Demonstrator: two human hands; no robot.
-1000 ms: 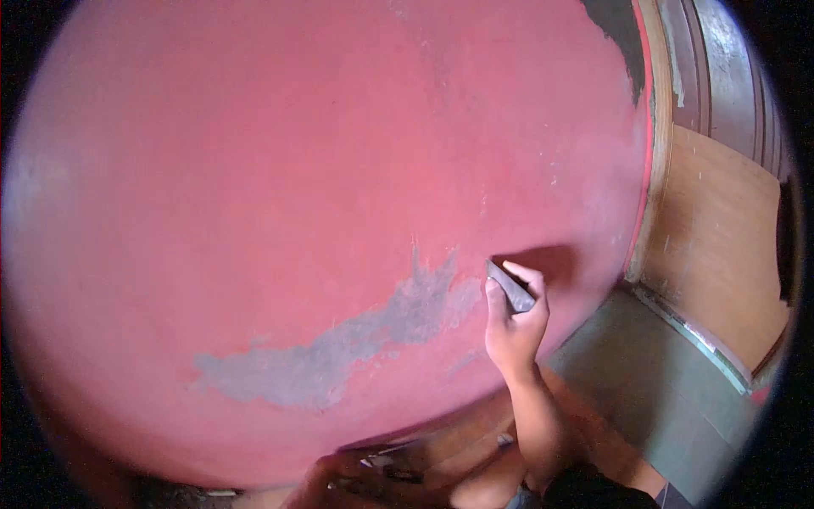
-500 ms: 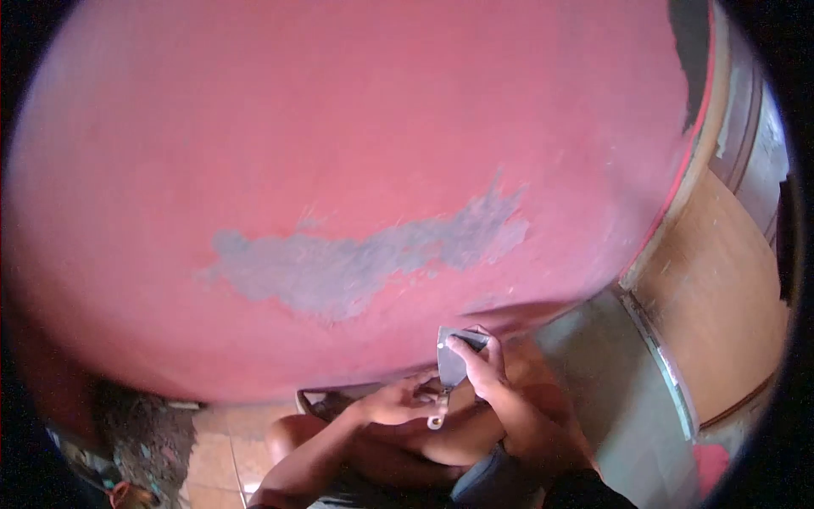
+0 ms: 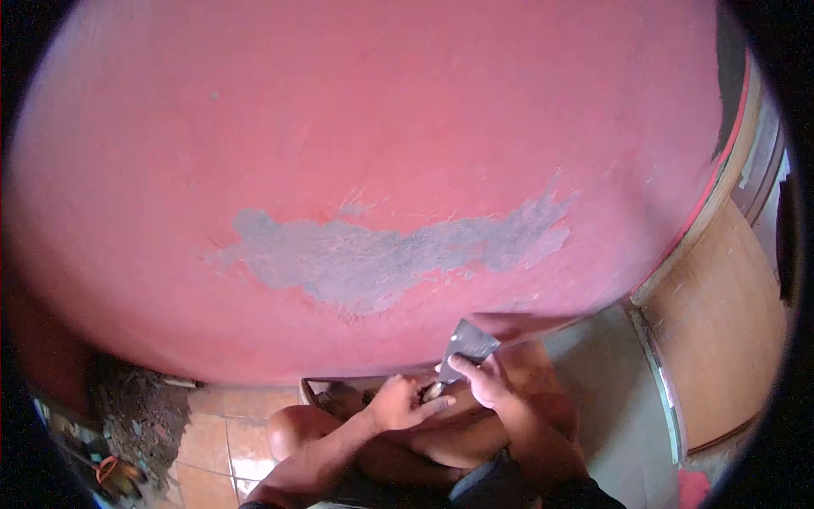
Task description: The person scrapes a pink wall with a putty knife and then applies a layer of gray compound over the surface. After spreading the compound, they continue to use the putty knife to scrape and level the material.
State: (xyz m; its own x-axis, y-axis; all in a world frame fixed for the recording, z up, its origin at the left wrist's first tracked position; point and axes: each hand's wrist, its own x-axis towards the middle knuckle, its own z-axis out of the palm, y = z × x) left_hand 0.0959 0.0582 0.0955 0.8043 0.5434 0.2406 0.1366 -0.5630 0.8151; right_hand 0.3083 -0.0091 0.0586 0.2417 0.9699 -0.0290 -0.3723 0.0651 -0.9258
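Note:
A putty knife (image 3: 472, 340) with a wide grey metal blade is held in front of the pink wall, its blade tilted up to the right. My right hand (image 3: 485, 380) grips the lower part of the blade, thumb lying across its face. My left hand (image 3: 405, 404) is closed around the handle end, just below and left of the blade; its fingers partly hide the handle. Above both hands, the pink wall (image 3: 381, 127) carries a long ragged grey patch (image 3: 365, 259) where paint is gone.
My bent legs (image 3: 441, 441) are under my hands. Dirt and rubble (image 3: 140, 416) lie at the lower left beside orange floor tiles (image 3: 203, 424). To the right stands a brown wooden panel (image 3: 721, 331), with grey floor (image 3: 606, 382) before it.
The putty knife has turned so its blade now points up and right. My left hand has shifted upward along with the handle. The view has moved slightly left.

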